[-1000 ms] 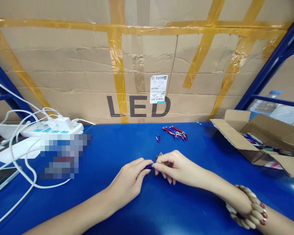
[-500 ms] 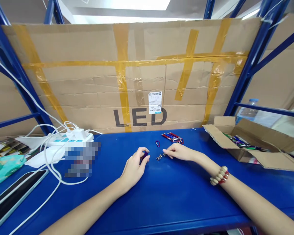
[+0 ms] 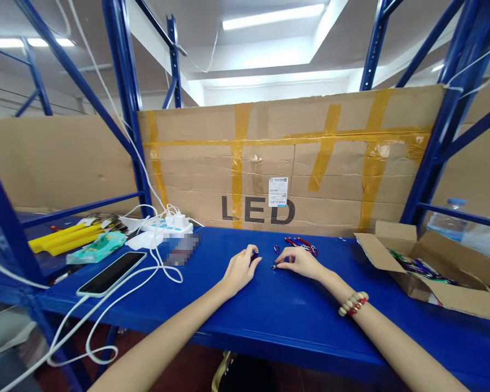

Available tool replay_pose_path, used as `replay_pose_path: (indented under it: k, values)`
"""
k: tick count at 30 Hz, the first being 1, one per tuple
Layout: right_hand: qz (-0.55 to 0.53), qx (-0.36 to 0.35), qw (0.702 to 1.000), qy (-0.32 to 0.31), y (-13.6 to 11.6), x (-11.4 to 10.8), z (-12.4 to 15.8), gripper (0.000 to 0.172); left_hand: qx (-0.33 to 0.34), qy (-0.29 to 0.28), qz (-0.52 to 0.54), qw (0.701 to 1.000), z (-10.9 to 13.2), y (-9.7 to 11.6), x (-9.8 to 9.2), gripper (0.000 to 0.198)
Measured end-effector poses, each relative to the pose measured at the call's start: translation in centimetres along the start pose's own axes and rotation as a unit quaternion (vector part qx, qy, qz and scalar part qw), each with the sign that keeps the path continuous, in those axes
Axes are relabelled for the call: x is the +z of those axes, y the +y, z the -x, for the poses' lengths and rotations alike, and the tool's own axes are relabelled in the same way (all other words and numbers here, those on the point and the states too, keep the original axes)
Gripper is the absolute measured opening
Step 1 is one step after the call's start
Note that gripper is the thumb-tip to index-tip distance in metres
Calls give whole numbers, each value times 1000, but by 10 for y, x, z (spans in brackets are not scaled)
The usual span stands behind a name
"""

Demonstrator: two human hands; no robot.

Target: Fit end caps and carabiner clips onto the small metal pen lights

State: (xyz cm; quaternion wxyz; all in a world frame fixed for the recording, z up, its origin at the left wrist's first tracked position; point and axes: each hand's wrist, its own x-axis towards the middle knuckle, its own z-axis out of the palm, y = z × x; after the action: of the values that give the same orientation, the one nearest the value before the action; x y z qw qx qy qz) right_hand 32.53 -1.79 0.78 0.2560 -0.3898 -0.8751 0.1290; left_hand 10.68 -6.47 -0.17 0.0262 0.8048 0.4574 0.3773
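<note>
My left hand [image 3: 242,269] is closed around a small dark purple cylinder [image 3: 255,255], its end showing between thumb and fingers just above the blue table. To the right, my right hand [image 3: 300,262] has its thumb and fingertips pinched at a small shiny metal part [image 3: 274,267] at table level. Other tiny parts there are hidden by the fingers or too small to tell. A small carabiner [image 3: 276,249] lies just behind, between the two hands. Beyond my right hand lies a small bunch of red and blue metal pieces with carabiners [image 3: 304,244].
An open cardboard box [image 3: 418,294] with many coloured pieces stands at right. On the left are a phone [image 3: 112,274], a white power strip [image 3: 169,225], loose white cables [image 3: 169,269] and a teal packet [image 3: 98,248]. A cardboard wall [image 3: 196,179] closes off the back.
The camera view has tilted up and shifted left, bringing more ceiling and the whole phone into view. My right hand has moved left onto the small metal parts. My left hand keeps the cylinder.
</note>
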Motion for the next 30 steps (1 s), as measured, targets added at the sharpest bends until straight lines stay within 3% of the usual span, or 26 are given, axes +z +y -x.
replay_pose_path:
  k: [7,13,19,24,30]
  values:
    - [36,-15,999,-3,-5,1,1,22,-32,46,-87,995,2,1,2,24]
    - [61,-12,998,-9,-10,3,1,19,-37,47,-104,993,-4,1,4,25]
    - [86,23,996,-2,-15,-3,3,14,1,38,-67,997,-20,-7,8,22]
    - [104,46,993,3,-22,-3,3,14,24,33,-15,999,-19,-6,6,16]
    - [99,84,991,12,-20,1,1,20,69,-17,35,997,-19,-7,8,8]
